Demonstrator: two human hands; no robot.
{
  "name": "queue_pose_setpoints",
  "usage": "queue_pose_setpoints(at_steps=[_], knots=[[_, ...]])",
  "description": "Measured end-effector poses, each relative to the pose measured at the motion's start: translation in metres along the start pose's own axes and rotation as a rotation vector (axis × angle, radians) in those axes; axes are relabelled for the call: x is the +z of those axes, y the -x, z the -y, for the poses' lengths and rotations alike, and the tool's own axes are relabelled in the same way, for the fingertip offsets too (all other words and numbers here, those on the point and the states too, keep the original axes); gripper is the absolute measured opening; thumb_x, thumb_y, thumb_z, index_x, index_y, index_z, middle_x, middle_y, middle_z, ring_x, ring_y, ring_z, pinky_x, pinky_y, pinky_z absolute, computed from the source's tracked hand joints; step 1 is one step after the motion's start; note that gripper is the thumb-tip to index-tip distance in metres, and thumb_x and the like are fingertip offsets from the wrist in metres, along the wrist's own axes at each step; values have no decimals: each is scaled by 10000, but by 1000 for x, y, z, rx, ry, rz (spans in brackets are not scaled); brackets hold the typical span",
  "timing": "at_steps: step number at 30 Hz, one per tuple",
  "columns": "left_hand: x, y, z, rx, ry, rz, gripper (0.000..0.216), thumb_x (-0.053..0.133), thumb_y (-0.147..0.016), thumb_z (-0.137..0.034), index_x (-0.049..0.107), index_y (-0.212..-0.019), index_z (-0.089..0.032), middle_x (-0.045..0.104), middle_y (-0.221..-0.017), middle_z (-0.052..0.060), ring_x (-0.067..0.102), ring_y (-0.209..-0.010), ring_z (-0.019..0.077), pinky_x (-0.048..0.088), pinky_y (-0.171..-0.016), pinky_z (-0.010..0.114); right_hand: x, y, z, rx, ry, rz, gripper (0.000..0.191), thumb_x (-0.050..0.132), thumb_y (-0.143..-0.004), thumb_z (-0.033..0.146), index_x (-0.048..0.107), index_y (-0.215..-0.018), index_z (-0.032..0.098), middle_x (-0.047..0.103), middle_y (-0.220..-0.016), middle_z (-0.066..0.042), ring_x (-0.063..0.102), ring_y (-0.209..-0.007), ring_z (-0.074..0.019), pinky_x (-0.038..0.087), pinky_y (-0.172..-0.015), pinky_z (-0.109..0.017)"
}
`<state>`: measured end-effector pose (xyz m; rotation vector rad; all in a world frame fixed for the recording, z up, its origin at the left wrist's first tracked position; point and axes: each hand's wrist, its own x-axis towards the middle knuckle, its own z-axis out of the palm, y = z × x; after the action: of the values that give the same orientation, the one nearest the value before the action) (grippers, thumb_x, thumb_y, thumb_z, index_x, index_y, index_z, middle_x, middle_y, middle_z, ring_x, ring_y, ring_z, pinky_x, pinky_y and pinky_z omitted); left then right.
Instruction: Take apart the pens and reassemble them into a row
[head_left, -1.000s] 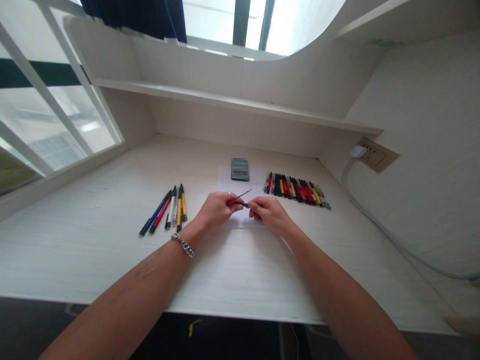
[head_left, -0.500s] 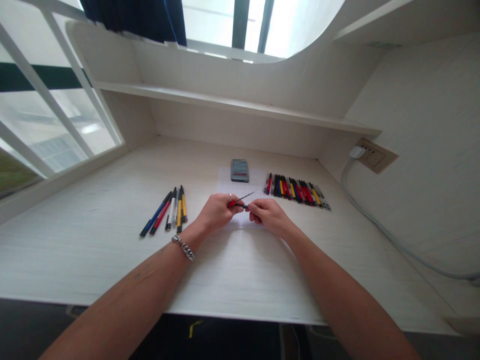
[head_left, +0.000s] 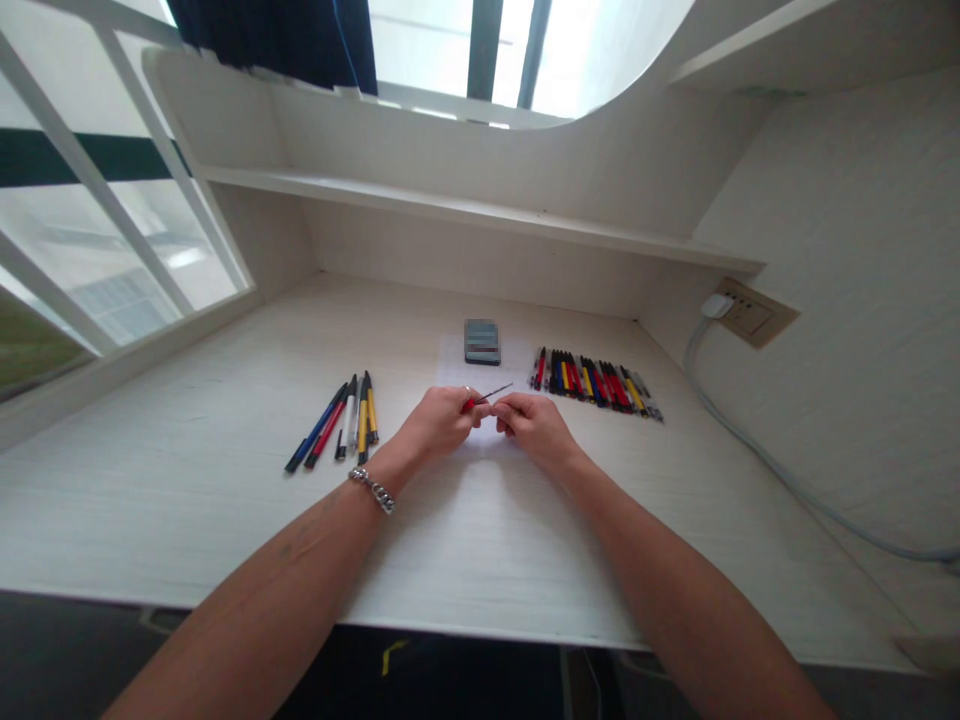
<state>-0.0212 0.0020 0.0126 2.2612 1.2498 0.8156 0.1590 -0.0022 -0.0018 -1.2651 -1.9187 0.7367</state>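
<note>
Currently, a red pen part (head_left: 471, 404) is sitting in the left hand (head_left: 444, 418), over the sheet of paper (head_left: 451, 352), with a thin dark rod (head_left: 498, 391) slanting out past the thumb toward the far right. The left hand is closing around the red part. The right hand (head_left: 536, 428) is bringing its fingertips together just beside the left's; whether it is gripping a small piece, I cannot tell, as the fingers are hiding it.

Risks, as judged: the rod is standing out with its far end unsupported, so a knock from the right knuckles could be bending it or working it loose. Anything small between the fingertips could be slipping, since the pinch is looking narrow, and rolling off across the desk. A sideways sweep of the right hand could be disturbing the near ends of the pen row (head_left: 596, 380); the left forearm is passing close to the loose pens (head_left: 335, 420), so a drop of the wrist with its bracelet (head_left: 373, 490) could be nudging the yellow ones.

Surface: the desk (head_left: 225, 520) is showing a pale, streaked wood finish. A dark flat device (head_left: 482, 342) is lying beyond the hands, by the paper's far edge.

Room: a shelf (head_left: 450, 203) is running across the back. At right, a plug (head_left: 718, 305) is filling part of a wall socket (head_left: 757, 312), its cable (head_left: 757, 460) trailing down. A dark blue curtain (head_left: 277, 40) is hanging beside a bright window (head_left: 427, 45).
</note>
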Motion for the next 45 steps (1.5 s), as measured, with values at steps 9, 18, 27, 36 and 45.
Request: queue_pose_setpoints(at_steps=[9, 18, 27, 36, 45], knots=[[-1, -4, -1, -86, 14, 26, 391, 412, -869, -401, 692, -719, -173, 642, -591, 0, 539, -538, 120, 345, -513, 227, -1, -1, -3, -37, -58, -59, 171, 548, -794, 242, 707, -818, 182, 659, -684, -17, 556, -621, -125, 417, -608, -232], [-6, -2, 14, -145, 55, -17, 442, 419, -860, -480, 711, -784, -157, 689, -665, 33, 570, -600, 142, 373, -567, 247, -20, -10, -30, 88, -230, -155, 227, 665, -681, 304, 696, -854, 161, 677, -756, -41, 584, -679, -145, 449, -642, -266], [6, -3, 19, -105, 101, -32, 316, 532, -813, -422, 718, -885, -177, 696, -751, 24, 582, -674, 147, 411, -616, 245, -23, -11, -34, 82, -96, -159, 285, 628, -733, 338, 721, -935, 160, 692, -811, -51, 563, -690, -147, 424, -651, -273], [11, -5, 26, -113, 226, -61, 266, 583, -793, -305, 703, -999, -188, 719, -955, 71, 641, -850, 184, 475, -768, 288, -22, -11, -38, 37, 0, -164, 225, 573, -790, 255, 704, -964, 196, 703, -910, -50, 607, -830, -171, 435, -766, -292], [5, -2, 19, -134, 117, -94, 209, 610, -783, -320, 709, -918, -194, 712, -827, 50, 628, -751, 173, 458, -662, 259, -18, -11, -25, 19, 293, -181, 152, 559, -822, 221, 684, -908, 216, 696, -867, -35, 609, -795, -173, 423, -741, -285]])
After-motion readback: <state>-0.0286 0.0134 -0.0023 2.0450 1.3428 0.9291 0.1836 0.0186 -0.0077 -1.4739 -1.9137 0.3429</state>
